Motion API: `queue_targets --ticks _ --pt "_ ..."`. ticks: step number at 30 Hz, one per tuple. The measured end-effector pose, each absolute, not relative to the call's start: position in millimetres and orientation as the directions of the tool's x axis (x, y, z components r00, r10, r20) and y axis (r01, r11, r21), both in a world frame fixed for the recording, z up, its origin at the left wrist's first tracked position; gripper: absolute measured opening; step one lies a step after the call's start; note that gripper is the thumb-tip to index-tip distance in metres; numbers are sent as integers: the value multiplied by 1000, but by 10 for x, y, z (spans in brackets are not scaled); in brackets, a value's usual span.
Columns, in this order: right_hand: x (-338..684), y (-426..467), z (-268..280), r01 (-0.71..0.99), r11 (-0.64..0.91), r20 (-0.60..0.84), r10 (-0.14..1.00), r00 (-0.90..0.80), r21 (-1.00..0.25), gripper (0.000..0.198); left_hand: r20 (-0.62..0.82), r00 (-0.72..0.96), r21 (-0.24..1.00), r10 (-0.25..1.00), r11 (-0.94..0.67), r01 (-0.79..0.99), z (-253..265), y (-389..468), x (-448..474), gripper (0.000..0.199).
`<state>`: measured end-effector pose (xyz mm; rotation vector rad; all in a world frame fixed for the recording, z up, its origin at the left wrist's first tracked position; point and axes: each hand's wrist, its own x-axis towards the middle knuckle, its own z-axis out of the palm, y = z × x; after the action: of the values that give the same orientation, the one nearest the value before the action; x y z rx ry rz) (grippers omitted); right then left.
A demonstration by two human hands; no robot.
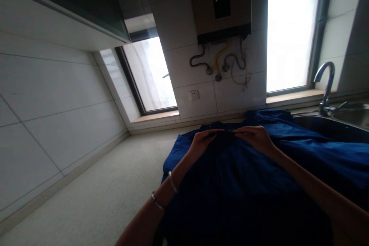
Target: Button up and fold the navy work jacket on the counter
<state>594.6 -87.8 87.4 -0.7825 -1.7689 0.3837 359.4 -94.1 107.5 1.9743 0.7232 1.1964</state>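
Observation:
A dark blue garment (pixel 245 169) lies spread over the counter, its cloth wrinkled and its lower part lost in shadow. With fingers and thumb pressed together, my left hand (pixel 204 140) pinches the fabric near the garment's far edge. My right hand (pixel 256 137) pinches the same stretch of cloth a short way to the right, fingertips pointing towards the left ones. What exactly sits between the fingertips is too dark to make out. Two bracelets (pixel 173 182) circle my left wrist and forearm.
To the right, part of the garment lies beside a steel sink (pixel 353 117) with a curved tap (pixel 327 88). The pale countertop (pixel 115 177) extends left to a tiled wall. A water heater (pixel 221 4) with pipes and a socket (pixel 194 95) are behind, between two windows.

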Motion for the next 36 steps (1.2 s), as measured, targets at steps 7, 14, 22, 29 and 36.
queue_targets --ticks 7,14,22,29,36 --pt "6025 -887 889 375 728 729 663 -172 -574 18 430 294 890 854 -455 18 1029 -835 3543 31" --pt "6063 -980 919 272 813 748 581 -321 -515 17 449 360 867 818 -496 47 1109 -984 3410 27" --pt "6027 -1009 818 232 878 781 478 -402 -418 17 538 360 792 762 -603 93 1013 -998 3336 13" --pt "5909 -965 849 242 897 778 440 -447 -368 20 534 461 602 709 -701 382 1181 -1117 3452 58" --pt "5829 -938 809 177 773 679 624 -387 -610 35 478 432 509 765 -642 574 1427 -856 3138 16"
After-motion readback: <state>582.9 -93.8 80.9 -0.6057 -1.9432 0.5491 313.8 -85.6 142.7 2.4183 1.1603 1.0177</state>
